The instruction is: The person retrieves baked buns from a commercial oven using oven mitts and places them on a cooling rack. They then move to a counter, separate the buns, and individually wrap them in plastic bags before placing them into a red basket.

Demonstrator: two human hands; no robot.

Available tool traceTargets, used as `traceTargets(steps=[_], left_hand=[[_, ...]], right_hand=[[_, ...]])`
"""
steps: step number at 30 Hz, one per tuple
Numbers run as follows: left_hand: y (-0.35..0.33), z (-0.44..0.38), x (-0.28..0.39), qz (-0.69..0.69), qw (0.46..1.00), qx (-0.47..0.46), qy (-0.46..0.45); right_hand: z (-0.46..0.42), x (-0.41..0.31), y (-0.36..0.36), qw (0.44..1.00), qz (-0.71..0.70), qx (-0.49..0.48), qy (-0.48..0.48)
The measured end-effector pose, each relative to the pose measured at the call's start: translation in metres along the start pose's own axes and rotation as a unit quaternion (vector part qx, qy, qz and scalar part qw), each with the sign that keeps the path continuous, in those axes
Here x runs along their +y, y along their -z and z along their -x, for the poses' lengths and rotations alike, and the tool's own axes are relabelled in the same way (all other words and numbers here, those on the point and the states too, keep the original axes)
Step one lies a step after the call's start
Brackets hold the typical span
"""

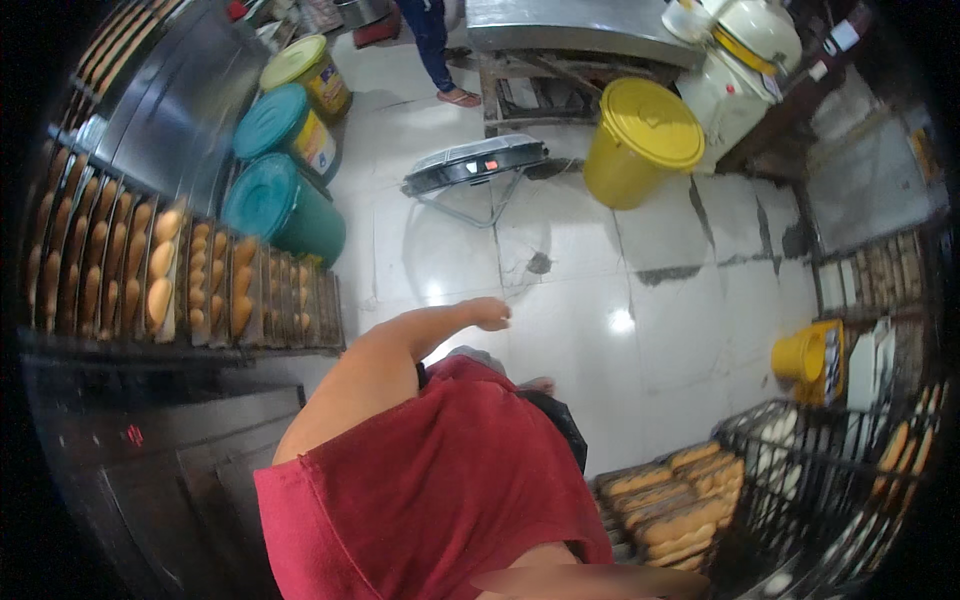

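My left arm bends across the front of my red shirt (450, 465), and my left hand (489, 313) hangs over the white tiled floor (585, 315) with its fingers curled in. A small pale spot shows at the fingertips, too small to make out, and no object is plainly held. My right hand is out of view. Beyond the left hand, a black and grey electric fan (476, 166) sits on the floor on a tubular metal stand. Part of a foot (541, 385) shows below me.
Racked bread trays (202, 292) stand left, near teal lidded bins (281, 206). A yellow lidded bin (645, 142) stands before a dough mixer (739, 90). A person's leg (429, 45) is beside the metal-topped table (570, 30). Bread loaves (675, 502) and a black rack (810, 450) lie right.
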State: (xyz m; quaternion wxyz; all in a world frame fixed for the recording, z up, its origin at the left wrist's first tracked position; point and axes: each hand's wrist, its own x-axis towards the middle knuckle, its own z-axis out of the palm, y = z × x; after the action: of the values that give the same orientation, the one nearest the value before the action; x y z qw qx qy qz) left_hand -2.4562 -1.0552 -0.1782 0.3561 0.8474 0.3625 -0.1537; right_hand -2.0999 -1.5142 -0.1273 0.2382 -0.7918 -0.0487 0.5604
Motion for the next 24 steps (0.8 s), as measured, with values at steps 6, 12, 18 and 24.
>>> traceTargets(steps=[6,12,18,24], left_hand=[[-0.025,-0.007,0.001,0.041,0.985,-0.031,0.165],[-0.065,-0.040,-0.021,-0.069,0.974,-0.138,-0.164],[0.077,-0.304,-0.002,-0.095,0.982,-0.065,-0.148],[0.305,-0.648,0.166,-0.023,0.980,0.147,-0.134]], right_hand=[[-0.148,-0.129,0.135,0.991,0.051,0.030,0.119],[-0.297,-0.344,0.260,0.881,0.279,0.169,0.342],[-0.256,-0.481,0.296,0.929,0.117,0.159,0.314],[-0.302,-0.362,0.334,0.922,0.366,0.099,0.074]])
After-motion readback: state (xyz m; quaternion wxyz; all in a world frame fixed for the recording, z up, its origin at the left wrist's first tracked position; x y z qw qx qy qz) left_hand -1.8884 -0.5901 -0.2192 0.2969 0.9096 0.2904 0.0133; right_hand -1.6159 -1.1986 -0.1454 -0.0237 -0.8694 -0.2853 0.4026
